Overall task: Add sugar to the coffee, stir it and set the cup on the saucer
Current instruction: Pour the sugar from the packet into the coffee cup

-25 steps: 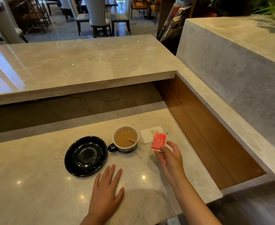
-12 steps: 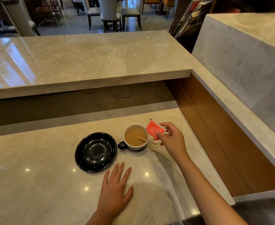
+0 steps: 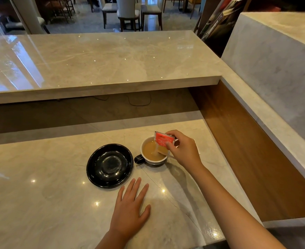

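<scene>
Two-level counter in polished beige marble (image 3: 40,203) – a raised upper slab (image 3: 103,60) is set behind the lower worktop, ceiling spots reflected in both. A wood-veneer side panel (image 3: 247,150) is fitted at right, below a grey marble block (image 3: 274,69). Dining chairs (image 3: 128,13) are seen beyond on a glossy tiled floor (image 3: 87,24) – a loose cable (image 3: 139,103) lies under the slab.

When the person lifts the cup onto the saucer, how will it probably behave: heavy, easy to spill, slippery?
The cup looks nearly full of coffee, so it is probably heavy for its size and could spill if tilted. Its small dark handle points toward the saucer, offering a narrow grip. Both look glossy, so the cup may slide a little on landing.
</scene>
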Tool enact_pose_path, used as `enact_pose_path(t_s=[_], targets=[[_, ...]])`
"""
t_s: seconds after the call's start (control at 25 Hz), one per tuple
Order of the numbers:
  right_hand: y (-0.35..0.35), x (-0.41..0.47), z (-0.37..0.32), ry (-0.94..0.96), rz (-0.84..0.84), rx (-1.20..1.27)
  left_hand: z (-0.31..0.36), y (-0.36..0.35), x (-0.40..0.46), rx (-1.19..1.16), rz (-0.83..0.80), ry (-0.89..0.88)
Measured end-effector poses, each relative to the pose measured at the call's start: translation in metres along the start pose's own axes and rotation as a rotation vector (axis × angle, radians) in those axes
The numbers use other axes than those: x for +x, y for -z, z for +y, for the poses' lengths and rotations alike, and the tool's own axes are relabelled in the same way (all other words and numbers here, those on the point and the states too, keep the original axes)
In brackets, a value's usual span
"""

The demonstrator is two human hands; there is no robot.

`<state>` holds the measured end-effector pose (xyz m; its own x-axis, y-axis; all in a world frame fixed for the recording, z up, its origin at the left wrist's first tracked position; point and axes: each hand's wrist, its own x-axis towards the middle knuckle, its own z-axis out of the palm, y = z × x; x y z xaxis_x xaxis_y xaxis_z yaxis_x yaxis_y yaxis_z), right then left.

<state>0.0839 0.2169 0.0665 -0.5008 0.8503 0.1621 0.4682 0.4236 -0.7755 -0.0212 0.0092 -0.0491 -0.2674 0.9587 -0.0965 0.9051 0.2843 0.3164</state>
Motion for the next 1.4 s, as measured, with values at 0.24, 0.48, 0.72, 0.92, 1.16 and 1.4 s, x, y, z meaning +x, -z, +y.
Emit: enact_pose_path(t_s=[0.24,0.48,0.72,0.92,1.16,1.4], targets=[[0.000,-0.002,-0.003,-0.332,0.168,0.416,0.000,0.000,0.000,0.005,0.005,-0.007],[0.011,-0.014,-0.008,-0.436,0.171,0.707,0.001,0.002,0.000,-0.037,0.039,-0.020],[0.028,-0.032,-0.011,-0.546,0.171,1.284,-0.001,-0.001,0.001,-0.006,0.022,-0.016],[0.036,-0.047,-0.006,-0.587,0.180,1.476,-0.003,-0.004,0.000,0.027,0.025,-0.025],[0.039,-0.062,0.018,-0.652,0.250,1.431,-0.002,-0.002,-0.001,-0.011,0.064,-0.052],[0.064,-0.095,0.077,-0.821,0.388,0.887,0.000,0.001,-0.001,-0.012,0.063,-0.055]])
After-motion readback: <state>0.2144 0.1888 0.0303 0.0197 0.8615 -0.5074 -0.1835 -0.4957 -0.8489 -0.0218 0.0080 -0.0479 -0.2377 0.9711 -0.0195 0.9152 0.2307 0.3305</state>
